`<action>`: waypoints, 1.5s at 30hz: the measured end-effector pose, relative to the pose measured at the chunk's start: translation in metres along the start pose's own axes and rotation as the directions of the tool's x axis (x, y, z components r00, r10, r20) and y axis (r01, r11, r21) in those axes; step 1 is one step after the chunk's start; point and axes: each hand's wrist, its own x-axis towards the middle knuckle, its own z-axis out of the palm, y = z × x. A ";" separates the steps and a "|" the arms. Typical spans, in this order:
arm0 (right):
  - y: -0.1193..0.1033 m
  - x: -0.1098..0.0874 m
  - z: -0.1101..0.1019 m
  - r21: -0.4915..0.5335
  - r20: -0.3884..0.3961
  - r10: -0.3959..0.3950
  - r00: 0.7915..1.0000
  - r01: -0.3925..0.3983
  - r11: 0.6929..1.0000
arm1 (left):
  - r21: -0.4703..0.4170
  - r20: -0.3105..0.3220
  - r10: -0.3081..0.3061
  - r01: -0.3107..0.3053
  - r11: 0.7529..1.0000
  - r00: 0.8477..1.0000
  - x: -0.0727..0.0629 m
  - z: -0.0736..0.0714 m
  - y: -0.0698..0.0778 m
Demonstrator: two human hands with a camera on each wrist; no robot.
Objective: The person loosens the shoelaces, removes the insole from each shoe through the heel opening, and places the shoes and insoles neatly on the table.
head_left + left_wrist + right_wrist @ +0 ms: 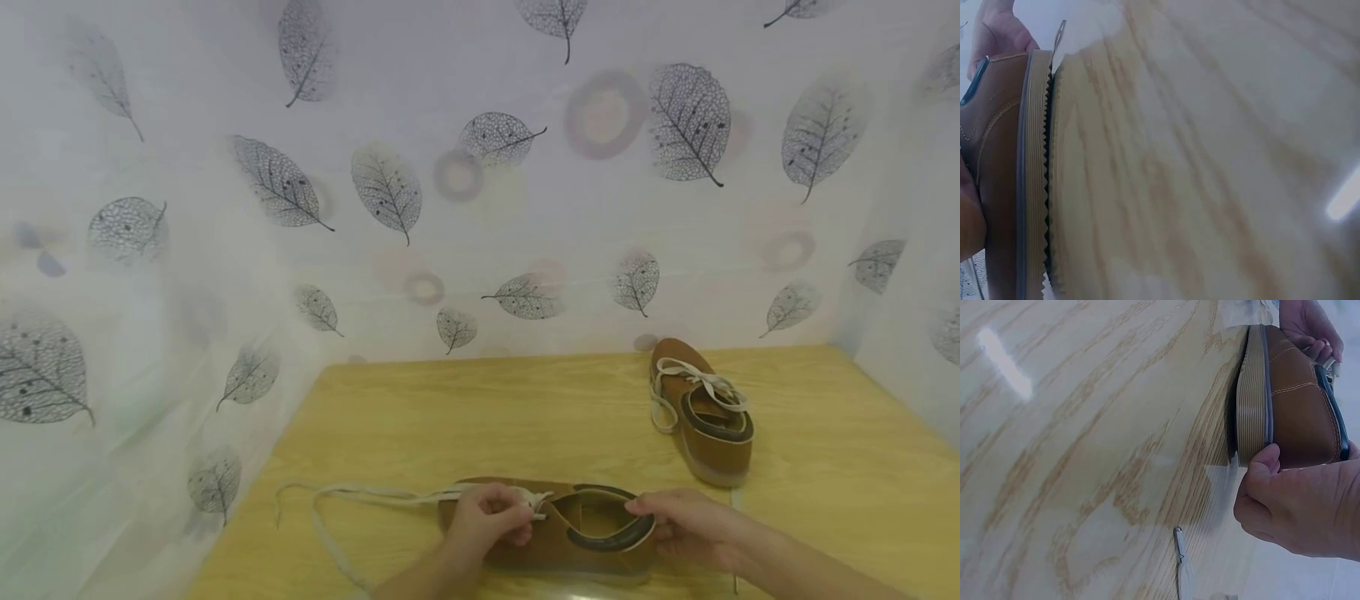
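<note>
A brown shoe with a dark padded collar lies sideways on the table, its toe to the left. My left hand pinches the pale shoelace at the front of the shoe's opening, thumb against curled fingers. At the heel, my right hand grips the collar with the thumb on top. In the right wrist view, a fingertip of that hand presses the heel just above the ridged sole. Long loose lace ends trail leftward over the table.
Another brown shoe, its laces tied in a bow, stands at the back right. A thin, pale strip with a metallic end lies beside the heel. The wood-grain table meets a leaf-patterned sheet behind.
</note>
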 end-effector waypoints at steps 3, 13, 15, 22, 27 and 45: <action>0.000 0.000 0.000 -0.005 0.013 -0.008 1.000 0.008 1.000 | 0.015 -0.001 -0.027 0.027 1.000 1.000 0.001 0.001 0.002; 0.000 0.001 -0.001 -0.015 0.009 -0.006 1.000 0.006 1.000 | 0.119 -0.005 -0.019 0.020 0.993 1.000 0.003 0.009 0.004; 0.001 0.001 -0.001 -0.018 0.013 -0.006 1.000 0.006 1.000 | 0.100 -0.001 0.021 -0.021 0.995 1.000 -0.001 0.009 0.001; 0.004 0.002 -0.002 -0.031 0.012 0.006 1.000 -0.006 1.000 | -0.047 -0.096 0.020 -0.024 0.999 0.995 -0.013 0.010 -0.005; 0.004 0.002 -0.002 -0.031 0.017 0.006 1.000 -0.005 1.000 | -0.124 -0.133 -0.029 0.013 0.992 0.991 -0.016 0.012 -0.004; 0.000 0.003 -0.002 -0.044 0.011 0.006 1.000 -0.006 0.999 | -0.337 0.232 -0.115 0.190 0.922 0.966 -0.018 0.000 0.015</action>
